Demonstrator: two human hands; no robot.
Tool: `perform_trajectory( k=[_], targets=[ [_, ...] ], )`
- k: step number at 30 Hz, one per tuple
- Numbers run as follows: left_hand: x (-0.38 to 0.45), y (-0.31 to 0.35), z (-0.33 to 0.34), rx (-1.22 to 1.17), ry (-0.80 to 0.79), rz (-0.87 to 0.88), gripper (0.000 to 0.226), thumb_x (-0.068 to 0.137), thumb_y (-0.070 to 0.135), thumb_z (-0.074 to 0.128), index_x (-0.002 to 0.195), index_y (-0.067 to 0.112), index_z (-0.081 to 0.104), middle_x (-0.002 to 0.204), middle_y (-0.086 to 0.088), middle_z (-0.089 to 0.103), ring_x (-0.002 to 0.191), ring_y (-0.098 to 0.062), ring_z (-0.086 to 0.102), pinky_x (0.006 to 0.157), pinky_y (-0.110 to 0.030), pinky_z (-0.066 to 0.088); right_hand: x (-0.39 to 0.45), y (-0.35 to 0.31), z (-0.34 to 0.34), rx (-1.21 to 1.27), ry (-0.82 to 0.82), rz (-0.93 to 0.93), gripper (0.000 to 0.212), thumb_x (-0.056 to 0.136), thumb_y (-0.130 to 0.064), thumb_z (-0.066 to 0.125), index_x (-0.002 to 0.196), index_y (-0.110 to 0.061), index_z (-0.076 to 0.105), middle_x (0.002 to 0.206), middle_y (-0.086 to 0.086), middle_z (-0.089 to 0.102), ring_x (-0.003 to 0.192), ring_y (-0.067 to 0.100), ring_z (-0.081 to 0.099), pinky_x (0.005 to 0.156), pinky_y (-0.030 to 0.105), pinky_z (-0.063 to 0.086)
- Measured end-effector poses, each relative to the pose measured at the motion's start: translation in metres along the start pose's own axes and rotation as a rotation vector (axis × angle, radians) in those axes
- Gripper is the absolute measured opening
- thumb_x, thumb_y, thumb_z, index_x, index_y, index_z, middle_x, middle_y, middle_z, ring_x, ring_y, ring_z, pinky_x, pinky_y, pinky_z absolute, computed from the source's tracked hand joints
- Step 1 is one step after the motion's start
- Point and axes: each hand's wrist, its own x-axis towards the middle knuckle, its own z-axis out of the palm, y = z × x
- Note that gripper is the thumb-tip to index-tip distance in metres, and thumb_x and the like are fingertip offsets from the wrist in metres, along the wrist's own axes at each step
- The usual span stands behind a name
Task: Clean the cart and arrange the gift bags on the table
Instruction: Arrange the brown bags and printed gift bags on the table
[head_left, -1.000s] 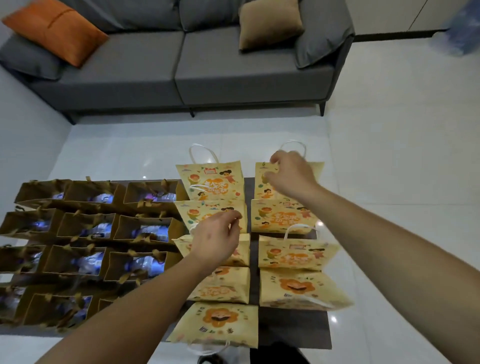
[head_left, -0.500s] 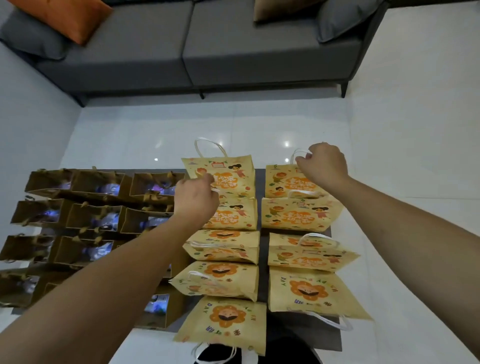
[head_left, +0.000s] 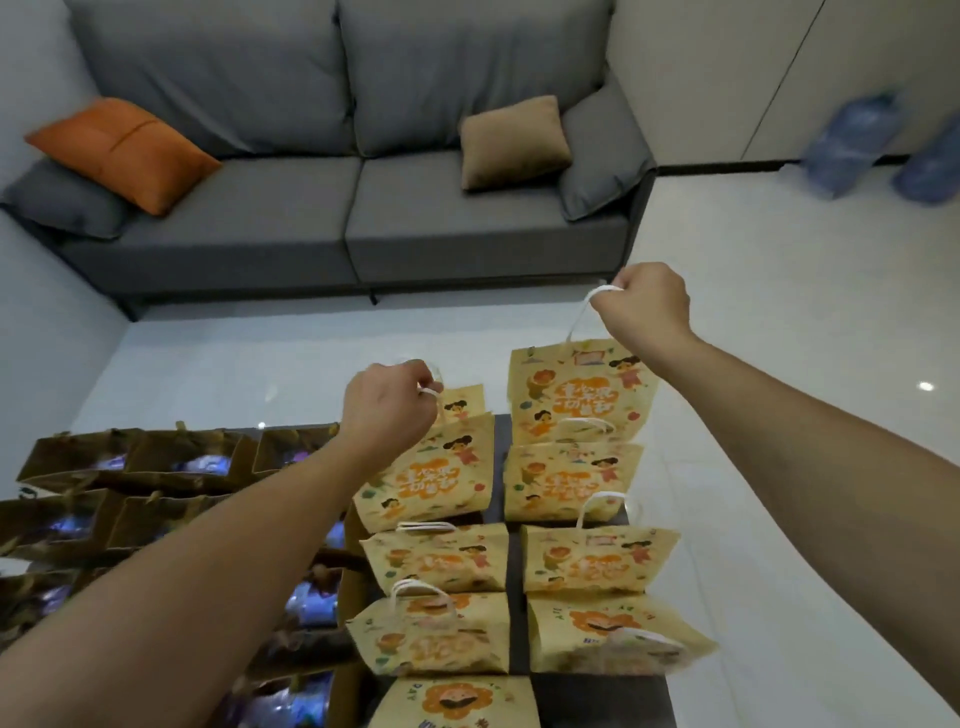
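Right hand (head_left: 641, 306) and left hand (head_left: 387, 408) each pinched a yellow gift bag's (head_left: 579, 395) white handle (head_left: 582, 317) at the table's (head_left: 597, 699) far end, thin paper, prob light w/ easy creasing, so handles = best grab spot imo.

Head view, looking forward-down, close over table (head_left: 597, 696).
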Motion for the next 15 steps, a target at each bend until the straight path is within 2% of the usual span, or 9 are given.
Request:
perform_trajectory(
  k=[2, 6, 9, 11, 15],
  targets=[
    [0.001, 0.007, -0.033, 0.001, 0.071, 0.040, 0.020, 0.096, 0.028, 0.058, 0.108, 0.023, 0.073, 0.083, 0.006, 0.068, 0.072, -0.015, 0.054, 0.059, -0.029, 0.038, -0.011, -0.030, -0.022, 0.006, 0.049, -0.050, 0.016, 0.079, -0.011, 0.059, 0.064, -0.008, 0.056, 0.066, 0.005, 0.052, 0.064, 0.024, 0.049, 0.053, 0.029, 0.034],
    [-0.002, 0.010, -0.110, -0.038, 0.215, 0.074, 0.021, 0.095, 0.034, 0.057, 0.104, 0.025, 0.074, 0.095, -0.003, 0.075, 0.090, -0.028, 0.064, 0.076, -0.035, 0.049, -0.042, -0.093, -0.066, 0.023, 0.154, -0.117, 0.021, 0.081, -0.010, 0.059, 0.061, -0.009, 0.054, 0.064, 0.006, 0.050, 0.062, 0.024, 0.045, 0.054, 0.031, 0.033],
    [-0.010, 0.012, -0.169, -0.069, 0.370, 0.128, 0.026, 0.094, 0.040, 0.061, 0.104, 0.023, 0.077, 0.096, -0.007, 0.075, 0.092, -0.030, 0.065, 0.082, -0.039, 0.054, -0.064, -0.140, -0.094, -0.012, 0.199, -0.169, 0.024, 0.078, -0.005, 0.057, 0.057, -0.010, 0.047, 0.059, 0.005, 0.040, 0.059, 0.024, 0.037, 0.050, 0.030, 0.026],
    [-0.018, 0.014, -0.206, -0.119, 0.463, 0.154, 0.022, 0.091, 0.038, 0.064, 0.100, 0.023, 0.077, 0.096, -0.006, 0.075, 0.092, -0.030, 0.066, 0.081, -0.038, 0.054, -0.077, -0.171, -0.110, -0.007, 0.224, -0.185, 0.023, 0.077, -0.005, 0.058, 0.058, -0.011, 0.047, 0.060, 0.004, 0.040, 0.062, 0.025, 0.042, 0.053, 0.029, 0.030],
    [-0.035, 0.013, -0.274, -0.178, 0.586, 0.163, 0.018, 0.085, 0.035, 0.069, 0.096, 0.024, 0.078, 0.100, -0.007, 0.074, 0.097, -0.033, 0.065, 0.079, -0.034, 0.047, -0.098, -0.227, -0.136, 0.044, 0.281, -0.218, 0.021, 0.074, -0.007, 0.062, 0.059, -0.011, 0.048, 0.063, 0.007, 0.046, 0.065, 0.026, 0.049, 0.060, 0.036, 0.045]
  ],
)
